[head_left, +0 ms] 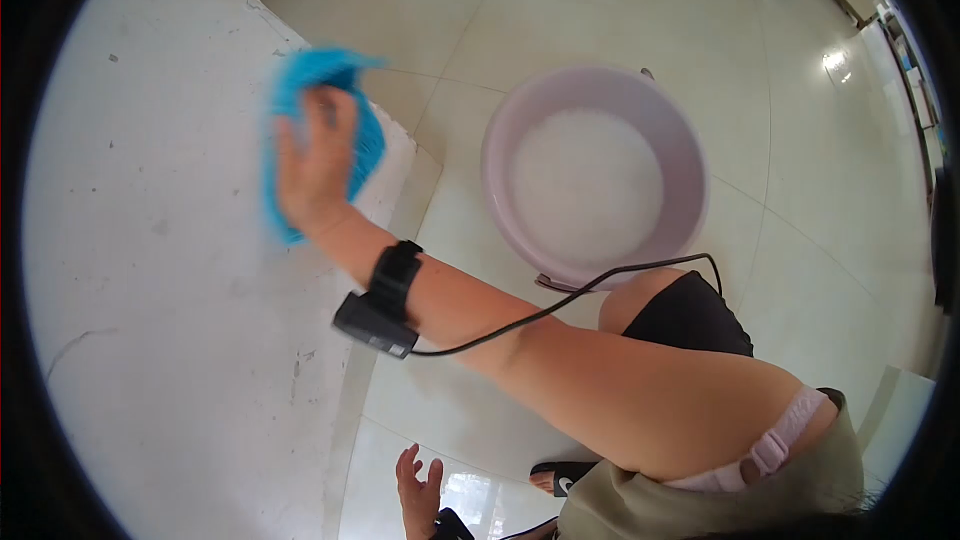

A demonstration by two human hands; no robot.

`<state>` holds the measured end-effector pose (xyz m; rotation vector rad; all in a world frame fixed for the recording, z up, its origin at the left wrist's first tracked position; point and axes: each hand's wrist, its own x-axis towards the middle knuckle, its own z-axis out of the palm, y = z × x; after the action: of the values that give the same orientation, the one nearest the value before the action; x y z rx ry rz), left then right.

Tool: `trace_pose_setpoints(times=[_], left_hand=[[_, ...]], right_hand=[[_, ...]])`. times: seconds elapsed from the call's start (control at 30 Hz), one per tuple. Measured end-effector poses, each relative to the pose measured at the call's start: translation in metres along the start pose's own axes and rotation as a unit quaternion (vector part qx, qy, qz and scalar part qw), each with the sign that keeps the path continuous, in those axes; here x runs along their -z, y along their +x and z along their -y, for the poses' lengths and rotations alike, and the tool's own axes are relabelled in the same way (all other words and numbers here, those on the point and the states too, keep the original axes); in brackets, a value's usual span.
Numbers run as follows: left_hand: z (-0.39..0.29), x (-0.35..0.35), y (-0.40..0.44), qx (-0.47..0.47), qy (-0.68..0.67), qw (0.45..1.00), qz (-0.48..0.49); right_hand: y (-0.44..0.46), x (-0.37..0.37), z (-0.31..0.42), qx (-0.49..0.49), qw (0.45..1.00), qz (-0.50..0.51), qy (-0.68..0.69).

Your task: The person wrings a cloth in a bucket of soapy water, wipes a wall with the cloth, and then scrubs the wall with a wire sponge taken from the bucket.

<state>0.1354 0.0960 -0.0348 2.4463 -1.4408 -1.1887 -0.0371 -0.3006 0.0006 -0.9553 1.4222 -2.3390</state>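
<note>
My right hand reaches across to the upper left and presses on a bright blue cloth. The cloth lies bunched under my palm and fingers on a white, scuffed surface, near its right edge. Hand and cloth are blurred by motion. At the bottom, my left hand hangs over the tiled floor with its fingers apart and nothing in them. A black strapped device with a cable sits on my right forearm.
A pale purple basin with whitish, cloudy water stands on the shiny tiled floor, right of the white surface. My bent knee is close to its near rim, where the cable passes. A sandalled foot is lower down.
</note>
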Motion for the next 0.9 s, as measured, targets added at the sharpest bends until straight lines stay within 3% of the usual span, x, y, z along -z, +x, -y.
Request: trace_pose_setpoints(times=[0.07,0.13,0.23,0.27,0.33,0.37,0.43,0.47,0.57,0.7,0.77,0.9], left_hand=[[-0.010,0.013,-0.015,0.005,-0.013,1.000,-0.006],[-0.005,0.010,-0.013,-0.005,-0.005,1.000,-0.005],[-0.005,0.004,-0.010,-0.003,0.009,1.000,0.006],[0.009,0.001,-0.004,-0.009,0.003,1.000,0.013],[0.024,-0.002,0.007,-0.030,-0.001,0.999,0.018],[0.032,-0.004,0.012,-0.041,-0.003,0.999,0.021],[-0.016,0.005,-0.002,-0.001,0.024,1.000,0.014],[-0.024,0.009,-0.007,-0.012,0.015,1.000,0.003],[-0.021,0.011,-0.020,-0.027,-0.039,0.998,-0.040],[0.028,0.004,-0.029,-0.026,-0.014,0.999,-0.023],[0.037,0.005,-0.033,0.043,0.036,0.998,0.041],[0.006,0.019,-0.030,0.042,0.024,0.999,0.011]], right_hand=[[-0.027,0.013,-0.056,-0.165,0.982,-0.063,-0.059],[-0.059,0.032,-0.094,-0.255,0.960,-0.075,-0.082],[-0.073,0.030,-0.078,-0.336,0.931,-0.081,-0.117],[-0.083,0.028,-0.061,-0.335,0.931,-0.080,-0.119],[-0.095,0.022,-0.015,-0.214,0.975,0.023,-0.050],[-0.086,0.024,-0.011,-0.216,0.975,0.024,-0.052],[-0.075,0.034,-0.010,-0.181,0.982,0.054,-0.010],[-0.075,0.031,-0.023,-0.149,0.988,0.023,-0.043],[-0.051,0.032,-0.056,-0.177,0.982,-0.039,-0.061],[-0.056,0.034,-0.058,-0.194,0.978,-0.050,-0.056],[-0.096,0.038,-0.033,-0.098,0.994,0.019,-0.052],[-0.105,0.043,-0.010,-0.099,0.991,0.086,-0.006]])
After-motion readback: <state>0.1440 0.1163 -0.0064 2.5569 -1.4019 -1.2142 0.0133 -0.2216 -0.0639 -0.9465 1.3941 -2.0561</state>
